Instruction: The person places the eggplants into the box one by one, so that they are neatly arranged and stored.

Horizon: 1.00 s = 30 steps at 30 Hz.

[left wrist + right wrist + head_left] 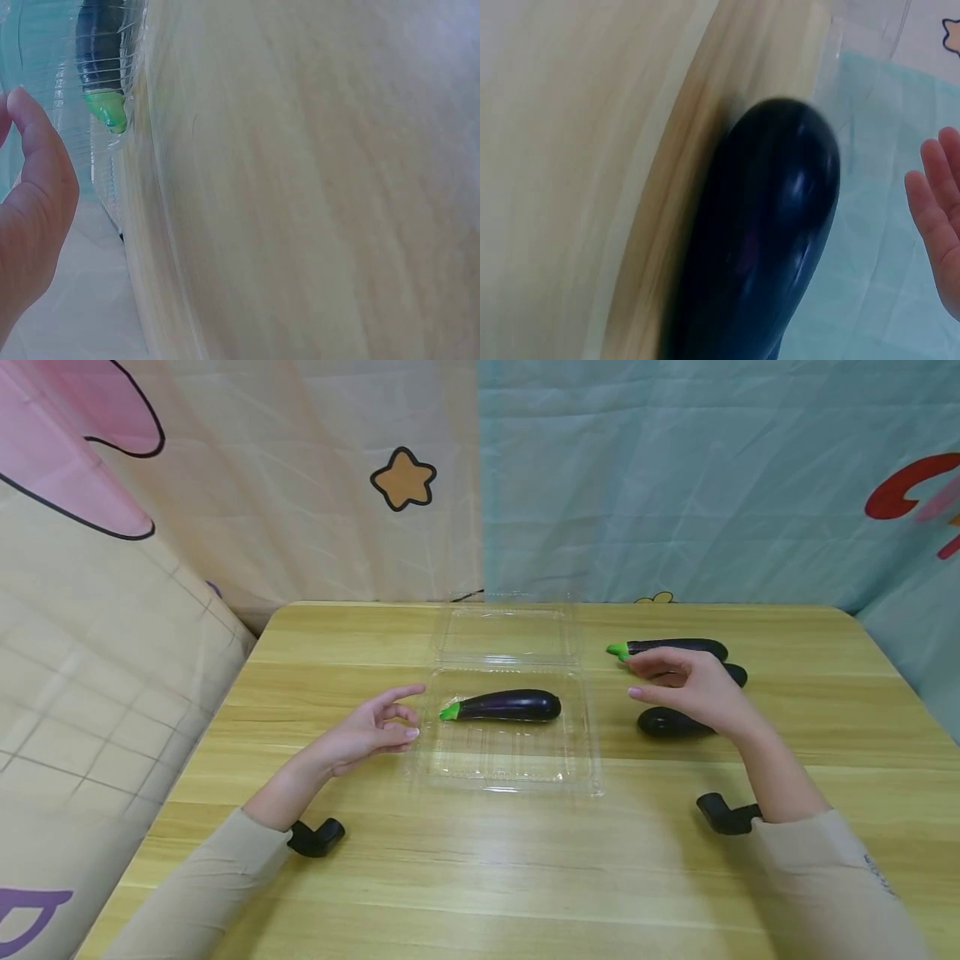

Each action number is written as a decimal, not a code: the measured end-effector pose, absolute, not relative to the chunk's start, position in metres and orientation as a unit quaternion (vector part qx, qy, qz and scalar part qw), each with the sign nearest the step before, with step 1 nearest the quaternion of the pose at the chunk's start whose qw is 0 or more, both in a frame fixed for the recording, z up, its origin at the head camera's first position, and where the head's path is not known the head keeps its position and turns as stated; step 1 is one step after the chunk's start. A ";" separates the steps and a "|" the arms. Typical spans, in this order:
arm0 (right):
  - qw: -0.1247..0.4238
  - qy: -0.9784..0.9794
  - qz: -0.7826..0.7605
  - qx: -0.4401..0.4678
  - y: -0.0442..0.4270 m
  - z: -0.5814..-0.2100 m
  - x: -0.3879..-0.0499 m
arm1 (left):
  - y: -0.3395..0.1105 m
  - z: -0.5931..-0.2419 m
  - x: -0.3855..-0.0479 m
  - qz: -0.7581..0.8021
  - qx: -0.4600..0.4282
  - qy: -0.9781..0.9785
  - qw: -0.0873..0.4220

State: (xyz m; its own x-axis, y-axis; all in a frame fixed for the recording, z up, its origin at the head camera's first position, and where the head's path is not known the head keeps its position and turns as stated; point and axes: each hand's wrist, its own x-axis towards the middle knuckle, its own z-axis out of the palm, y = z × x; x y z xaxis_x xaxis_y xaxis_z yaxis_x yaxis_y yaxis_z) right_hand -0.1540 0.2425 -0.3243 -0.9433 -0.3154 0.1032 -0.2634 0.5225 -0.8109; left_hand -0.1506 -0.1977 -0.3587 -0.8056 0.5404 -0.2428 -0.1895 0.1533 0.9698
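Observation:
A clear plastic clamshell box (517, 768) lies with its lid (510, 635) folded back on the wooden table. Inside its base rests one dark purple eggplant (517, 705), its green stem (106, 109) pointing left. By the box's left edge is my left hand (371, 731), fingers loosely bent around nothing; whether the fingertips touch the rim I cannot tell. My right hand (693, 689) hovers over three more eggplants to the right, holding none. These are a far eggplant (686, 647), a middle eggplant (737, 674) mostly hidden by the hand, and a near eggplant (765, 225).
Patterned curtains (600, 485) hang behind and beside the wooden table (480, 885). Black camera mounts stick out from both wrists, a left mount (318, 837) and a right mount (726, 815), low over the tabletop.

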 end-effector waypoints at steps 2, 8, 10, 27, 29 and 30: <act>0.022 0.874 -0.457 -0.164 0.252 -0.326 -0.153 | -0.197 -0.359 -0.151 0.639 0.124 0.703 0.286; 0.020 0.888 -0.444 -0.119 0.274 -0.329 -0.144 | -0.197 -0.360 -0.151 0.646 0.118 0.699 0.282; 0.027 0.892 -0.437 -0.110 0.281 -0.330 -0.140 | -0.197 -0.360 -0.151 0.647 0.118 0.699 0.281; 0.054 0.924 -0.369 -0.084 0.328 -0.348 -0.132 | -0.198 -0.361 -0.151 0.648 0.121 0.697 0.283; 0.054 0.923 -0.372 -0.082 0.332 -0.350 -0.133 | -0.198 -0.361 -0.151 0.646 0.121 0.699 0.283; 0.056 0.923 -0.372 -0.079 0.333 -0.350 -0.133 | -0.198 -0.361 -0.151 0.646 0.121 0.699 0.282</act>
State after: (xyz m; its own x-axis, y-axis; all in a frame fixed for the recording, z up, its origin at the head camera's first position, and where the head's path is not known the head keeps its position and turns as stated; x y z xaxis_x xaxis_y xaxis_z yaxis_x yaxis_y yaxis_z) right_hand -0.1333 0.3334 -0.3499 -0.9811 -0.1882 -0.0450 -0.1044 0.7108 -0.6956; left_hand -0.1506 -0.1977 -0.3611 -0.8113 0.5337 -0.2388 -0.1960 0.1365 0.9710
